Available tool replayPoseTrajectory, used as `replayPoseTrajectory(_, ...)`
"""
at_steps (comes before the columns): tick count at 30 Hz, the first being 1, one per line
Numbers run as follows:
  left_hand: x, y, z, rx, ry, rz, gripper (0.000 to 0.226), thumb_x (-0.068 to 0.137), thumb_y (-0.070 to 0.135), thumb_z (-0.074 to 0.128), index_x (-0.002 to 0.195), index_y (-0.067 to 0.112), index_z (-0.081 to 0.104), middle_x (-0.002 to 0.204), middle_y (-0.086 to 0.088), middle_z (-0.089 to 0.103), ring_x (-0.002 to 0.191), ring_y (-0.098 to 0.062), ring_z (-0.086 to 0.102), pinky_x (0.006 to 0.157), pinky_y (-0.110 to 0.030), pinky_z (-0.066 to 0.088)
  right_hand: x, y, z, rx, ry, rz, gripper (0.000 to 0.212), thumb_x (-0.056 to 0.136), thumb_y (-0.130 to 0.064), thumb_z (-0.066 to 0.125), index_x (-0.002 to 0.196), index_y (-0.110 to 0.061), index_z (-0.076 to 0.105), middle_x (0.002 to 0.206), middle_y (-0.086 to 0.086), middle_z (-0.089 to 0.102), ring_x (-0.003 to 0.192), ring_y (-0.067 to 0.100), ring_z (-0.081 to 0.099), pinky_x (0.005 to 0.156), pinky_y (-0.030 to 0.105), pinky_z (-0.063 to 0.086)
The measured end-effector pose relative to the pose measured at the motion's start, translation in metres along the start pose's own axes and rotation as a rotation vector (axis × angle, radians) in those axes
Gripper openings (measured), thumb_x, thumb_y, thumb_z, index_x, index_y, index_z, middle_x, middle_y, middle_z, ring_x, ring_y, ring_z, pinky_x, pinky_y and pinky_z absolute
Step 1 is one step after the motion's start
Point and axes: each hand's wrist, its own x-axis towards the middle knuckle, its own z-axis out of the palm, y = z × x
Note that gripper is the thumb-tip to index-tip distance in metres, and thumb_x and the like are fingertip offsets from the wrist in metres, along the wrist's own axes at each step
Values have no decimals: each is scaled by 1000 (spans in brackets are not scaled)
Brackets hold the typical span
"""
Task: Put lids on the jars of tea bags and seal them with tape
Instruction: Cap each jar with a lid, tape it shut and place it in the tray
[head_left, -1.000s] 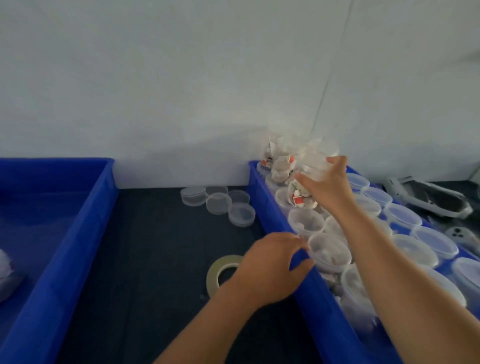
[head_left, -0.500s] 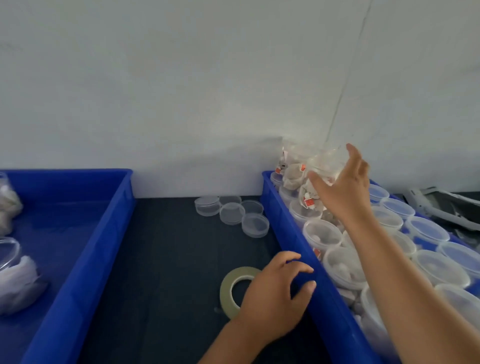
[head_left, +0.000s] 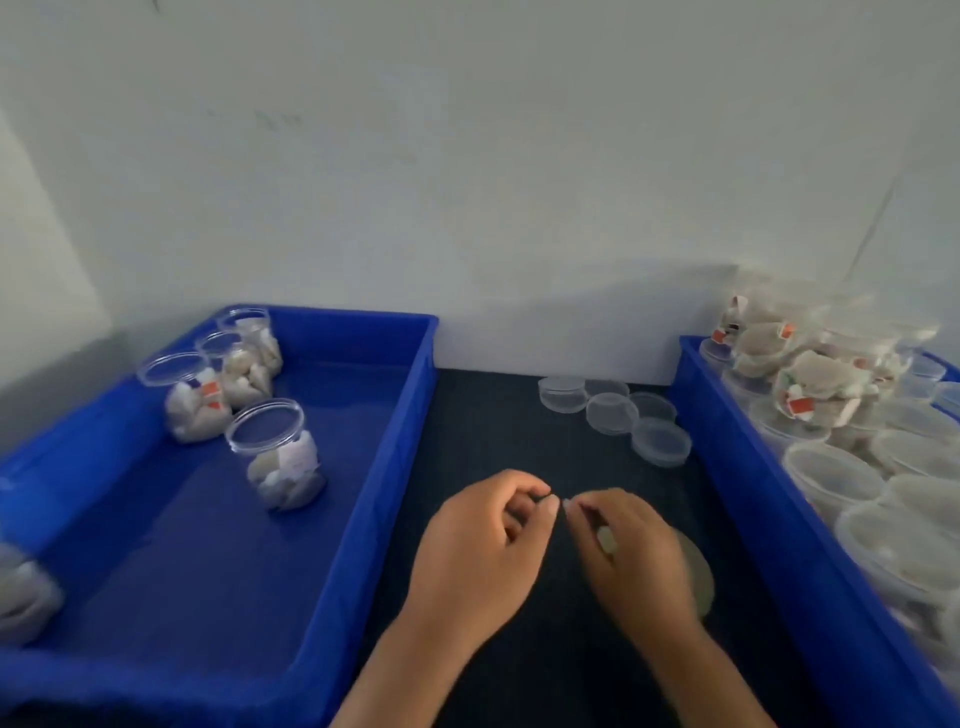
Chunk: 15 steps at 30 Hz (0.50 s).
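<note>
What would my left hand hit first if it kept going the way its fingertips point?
Probably the fingertips of the right hand, almost touching the left hand; loose lids further on, depth unclear.

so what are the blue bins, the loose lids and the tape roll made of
Blue bins: moulded plastic by the look, opaque, smooth with a slight sheen on the rims. Loose lids: clear thin plastic, glossy; the dark tabletop shows through them. Tape roll: pale yellowish translucent film, probably plastic tape; mostly hidden under the right hand, so its core cannot be told.
</note>
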Motion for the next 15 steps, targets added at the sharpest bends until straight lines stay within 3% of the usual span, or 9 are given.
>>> replayPoseTrajectory(5,-12,-3,-59,143,22,-6,22,97,63,51,101,47,65,96,35,64,82,9,64,59,-12,44,-34,19,34,-71,132,-346,35,95,-30,60,67,-13,73,67,-3,65,56,15,62,56,32,54)
replayPoseTrajectory(10,21,-34,-123,431,13,-80,17,101,46,54,113,47,66,94,24,66,87,3,63,70,-24,49,-34,11,39,-4,92,-376,36,94,-27,59,64,-10,72,63,-2,63,53,16,60,53,35,56)
replayPoseTrajectory(13,64,-77,-159,651,22,-210,39,100,51,60,137,40,58,130,8,61,123,-20,59,88,-37,44,-34,14,40,15,124,-339,37,94,-26,59,64,-9,71,62,-2,61,51,15,57,59,27,48)
replayPoseTrajectory(15,86,-105,-172,783,30,-373,73,92,68,63,154,35,42,156,-6,44,146,-36,39,108,-52,38,-34,16,39,27,134,-306,38,95,-27,58,63,-9,69,62,-3,59,50,15,55,60,28,45)
